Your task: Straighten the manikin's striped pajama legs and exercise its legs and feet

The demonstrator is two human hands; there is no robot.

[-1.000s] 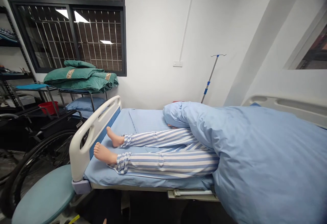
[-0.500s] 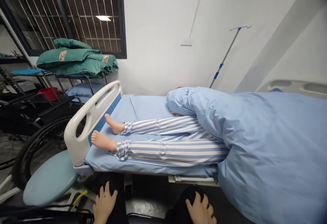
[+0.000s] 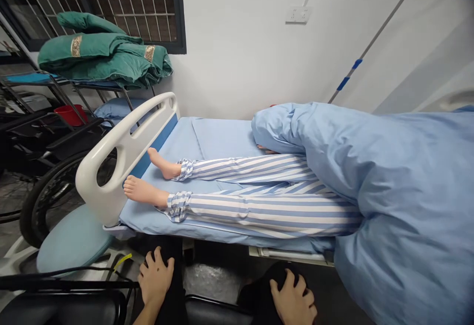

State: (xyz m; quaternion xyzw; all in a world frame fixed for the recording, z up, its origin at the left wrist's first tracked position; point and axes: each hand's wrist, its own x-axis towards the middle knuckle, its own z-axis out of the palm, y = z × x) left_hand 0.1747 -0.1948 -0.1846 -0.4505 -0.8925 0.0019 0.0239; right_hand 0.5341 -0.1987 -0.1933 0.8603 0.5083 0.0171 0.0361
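Note:
My left hand [image 3: 157, 274] rests on my left knee with its fingers spread and nothing in it. On the other knee lies my right hand [image 3: 293, 297], fingers apart and likewise holding nothing. In front of both is a bed with a light blue sheet [image 3: 225, 135]. Two legs in blue-and-white striped trousers [image 3: 259, 211] stretch along it, bare feet [image 3: 145, 190] toward the footboard [image 3: 99, 201]. A bulky blue quilt [image 3: 403, 186] is heaped over the upper part of the lying figure and hangs down the near side. Neither hand touches the bed.
A round blue stool [image 3: 72, 241] stands at the bed's foot, beside a wheelchair wheel [image 3: 31, 216]. Folded green quilts [image 3: 107, 53] lie on a rack under the barred window. An IV pole [image 3: 374, 43] leans behind the bed. A black chair [image 3: 66, 307] is at lower left.
The view has tilted down and shifted, so the bed sits higher and the wall socket shows more clearly. Both hands stay on my knees.

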